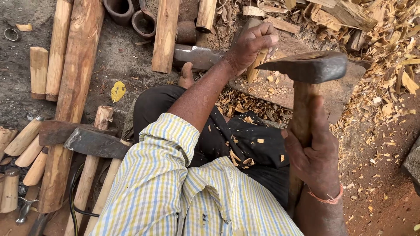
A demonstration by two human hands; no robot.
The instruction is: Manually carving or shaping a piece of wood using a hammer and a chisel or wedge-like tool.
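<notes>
The single head-worn camera looked steeply down from close above the seated person's checked yellow-and-blue shirt (175, 192), facing forward over the chip-strewn dirt ground (380, 144)

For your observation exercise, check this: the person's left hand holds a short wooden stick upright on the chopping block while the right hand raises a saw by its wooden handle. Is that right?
Not quite. The right hand raises an axe-like tool with a heavy metal head, not a saw. The rest holds: the left hand grips the wooden stick on the chopping block, as the head view shows.
</notes>
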